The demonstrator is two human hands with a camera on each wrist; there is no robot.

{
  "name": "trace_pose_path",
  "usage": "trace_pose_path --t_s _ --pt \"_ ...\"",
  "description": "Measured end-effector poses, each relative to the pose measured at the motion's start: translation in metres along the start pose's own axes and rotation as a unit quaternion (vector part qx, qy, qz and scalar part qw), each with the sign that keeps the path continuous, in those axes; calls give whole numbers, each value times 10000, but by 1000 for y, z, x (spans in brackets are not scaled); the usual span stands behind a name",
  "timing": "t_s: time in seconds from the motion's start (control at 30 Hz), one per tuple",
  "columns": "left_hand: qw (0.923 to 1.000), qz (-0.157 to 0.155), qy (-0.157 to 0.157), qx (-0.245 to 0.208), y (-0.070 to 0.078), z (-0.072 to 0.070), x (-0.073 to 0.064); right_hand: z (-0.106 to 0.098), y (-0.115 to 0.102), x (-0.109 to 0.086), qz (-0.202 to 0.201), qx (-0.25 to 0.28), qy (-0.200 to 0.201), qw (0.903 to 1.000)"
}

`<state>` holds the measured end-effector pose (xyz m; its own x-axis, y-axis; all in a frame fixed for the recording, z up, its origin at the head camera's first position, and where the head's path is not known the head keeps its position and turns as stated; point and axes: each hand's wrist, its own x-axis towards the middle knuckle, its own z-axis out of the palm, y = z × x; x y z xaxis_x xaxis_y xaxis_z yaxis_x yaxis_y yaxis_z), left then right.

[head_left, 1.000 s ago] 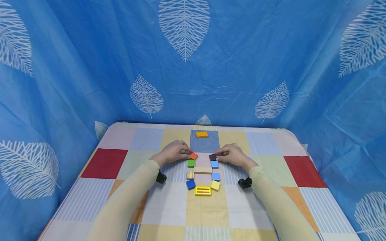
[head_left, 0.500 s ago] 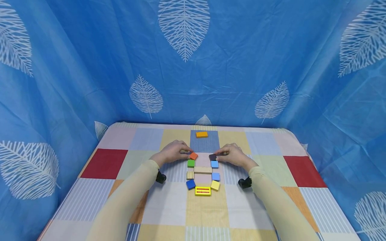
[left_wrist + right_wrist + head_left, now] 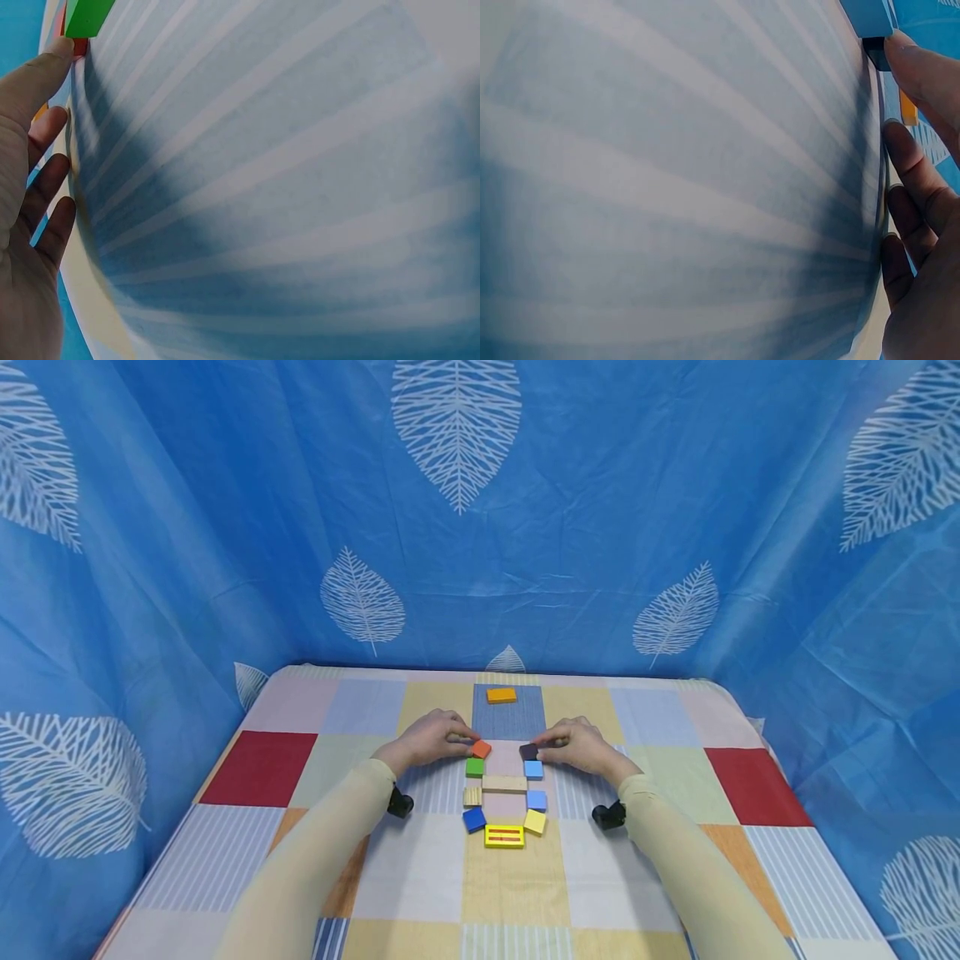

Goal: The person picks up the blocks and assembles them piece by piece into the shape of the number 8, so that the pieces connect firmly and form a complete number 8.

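In the head view my left hand (image 3: pixel 435 737) pinches an orange-red block (image 3: pixel 482 749) between thumb and index finger. Opposite it, my right hand (image 3: pixel 581 747) pinches a black block (image 3: pixel 528 752). Both blocks sit turned at an angle at the far ends of two columns of small blocks. Just nearer than the orange-red one lies a green block (image 3: pixel 475 767); a light blue block (image 3: pixel 533 770) lies nearer than the black one. Each wrist view shows the thumb against its block, partly hidden behind the green block (image 3: pixel 86 16) and the light blue block (image 3: pixel 870 16). The other fingers are loosely bent.
Between the columns lies a plain wooden plank (image 3: pixel 505 784). A striped wood block (image 3: pixel 472 796), a second blue block (image 3: pixel 536 800), a dark blue block (image 3: pixel 474 819), a pale yellow block (image 3: pixel 535 822) and a yellow block with red lines (image 3: pixel 504 837) continue the outline. An orange block (image 3: pixel 501 696) lies beyond.
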<state>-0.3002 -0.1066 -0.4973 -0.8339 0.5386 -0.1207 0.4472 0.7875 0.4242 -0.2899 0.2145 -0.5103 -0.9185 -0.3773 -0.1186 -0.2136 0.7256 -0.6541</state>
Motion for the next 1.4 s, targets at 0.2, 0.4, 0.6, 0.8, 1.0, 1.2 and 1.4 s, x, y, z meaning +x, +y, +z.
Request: trace_pose_path --t_s 0.2,0.4,0.6,0.8,1.0,1.2,1.4 --pt "10000 -40 32 -43 0 2 0 0 1 0 1 31 3 10000" --pt "9999 -32 76 -106 -1 2 0 0 2 1 11 36 17 10000" --pt "9999 -80 71 -133 -1 3 0 0 1 1 48 54 31 10000" --pt "9998 -106 44 -164 -3 3 0 -2 0 0 -56 100 5 9999" --pt "9997 -153 32 -168 -4 3 0 -4 0 0 -287 321 -54 9991" --pt "9998 -97 45 -181 -4 2 0 -8 -1 4 -175 556 -69 9983" --pt "9997 -90 9 -215 -3 3 0 -15 -7 13 269 534 157 9981"
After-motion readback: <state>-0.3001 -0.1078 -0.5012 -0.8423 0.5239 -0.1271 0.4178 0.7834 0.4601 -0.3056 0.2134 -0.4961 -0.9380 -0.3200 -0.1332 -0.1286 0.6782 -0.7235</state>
